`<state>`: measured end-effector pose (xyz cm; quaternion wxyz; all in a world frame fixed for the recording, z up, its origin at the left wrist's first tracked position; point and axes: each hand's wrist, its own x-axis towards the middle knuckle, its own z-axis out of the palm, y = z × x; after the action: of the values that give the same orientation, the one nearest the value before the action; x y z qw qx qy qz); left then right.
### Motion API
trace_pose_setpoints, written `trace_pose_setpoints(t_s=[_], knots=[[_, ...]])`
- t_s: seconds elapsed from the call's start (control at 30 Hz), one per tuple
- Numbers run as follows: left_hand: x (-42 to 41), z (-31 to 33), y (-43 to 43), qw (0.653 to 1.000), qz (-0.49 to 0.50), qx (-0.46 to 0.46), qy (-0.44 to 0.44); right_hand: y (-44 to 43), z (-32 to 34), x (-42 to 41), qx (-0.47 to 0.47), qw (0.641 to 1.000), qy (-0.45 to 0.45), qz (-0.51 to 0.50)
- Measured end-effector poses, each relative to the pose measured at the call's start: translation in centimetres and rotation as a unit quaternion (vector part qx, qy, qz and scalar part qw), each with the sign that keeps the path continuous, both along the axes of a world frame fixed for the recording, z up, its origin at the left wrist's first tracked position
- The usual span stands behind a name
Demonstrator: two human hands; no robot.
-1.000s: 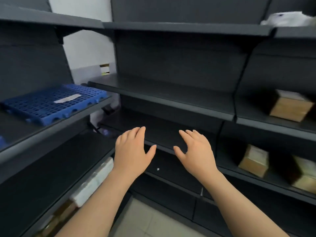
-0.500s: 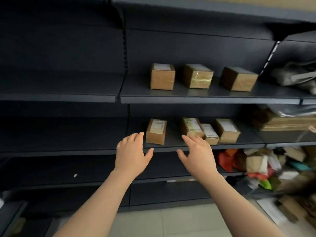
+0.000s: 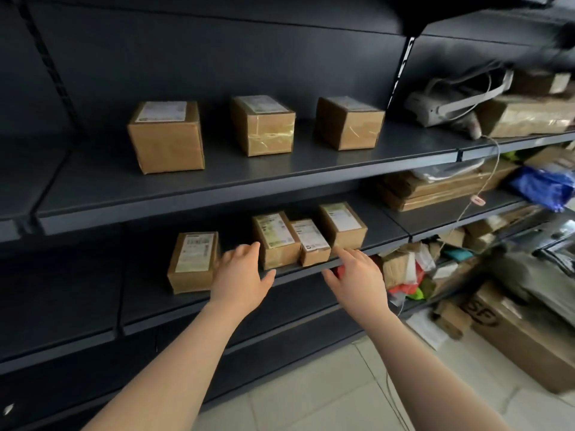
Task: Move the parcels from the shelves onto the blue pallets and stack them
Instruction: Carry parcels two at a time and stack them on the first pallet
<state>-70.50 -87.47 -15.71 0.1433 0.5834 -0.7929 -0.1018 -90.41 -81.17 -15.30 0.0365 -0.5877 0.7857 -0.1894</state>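
On the lower dark grey metal shelf (image 3: 146, 290), an open gap lies between the left brown cardboard parcel with a white label (image 3: 193, 262) and the taller brown taped parcel (image 3: 275, 241). The left hand (image 3: 241, 275) is just in front of that gap. The taller parcel touches the small brown parcel (image 3: 312, 244) on its right, leaving no way between them. A fourth brown labelled parcel (image 3: 343, 227) sits close at the far right. The upper dark shelf board (image 3: 217, 194) caps the room above them. On that board, three brown cardboard boxes (image 3: 264, 126) stand apart with passable gaps. Further right, a thin white cord (image 3: 488, 178) hangs across the shelf fronts.
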Motion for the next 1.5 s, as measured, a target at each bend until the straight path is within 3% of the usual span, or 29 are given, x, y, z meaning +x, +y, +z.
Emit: trace_pose_setpoints(t_s=[0.37, 0.63, 0.87, 1.1, 1.3, 1.5], knots=[[-7.0, -3.5, -7.9, 0.999, 0.006, 0.04, -0.014, -7.0, -3.5, -6.3, 0.039, 0.997, -0.057, -0.032], [-15.0, -6.8, -10.3, 0.999, 0.033, 0.026, -0.01, -12.9, -6.5, -13.0, 0.068, 0.996, -0.04, 0.048], [-20.0, -9.9, -11.8, 0.993, 0.086, 0.003, -0.084, -16.5, -8.4, -17.7, 0.072, 0.992, -0.025, 0.099], [-23.5, -12.0, -13.1, 0.976, 0.143, 0.065, -0.154, -18.1, -10.4, -20.4, 0.077, 0.988, -0.033, 0.133], [-24.4, -13.4, -14.0, 0.964, 0.219, 0.139, -0.057, -18.7, -11.0, -21.8, 0.065, 0.986, -0.038, 0.146], [-24.8, -13.7, -14.1, 0.955, 0.264, 0.133, 0.033, -18.9, -11.0, -22.4, 0.06, 0.986, -0.053, 0.15]])
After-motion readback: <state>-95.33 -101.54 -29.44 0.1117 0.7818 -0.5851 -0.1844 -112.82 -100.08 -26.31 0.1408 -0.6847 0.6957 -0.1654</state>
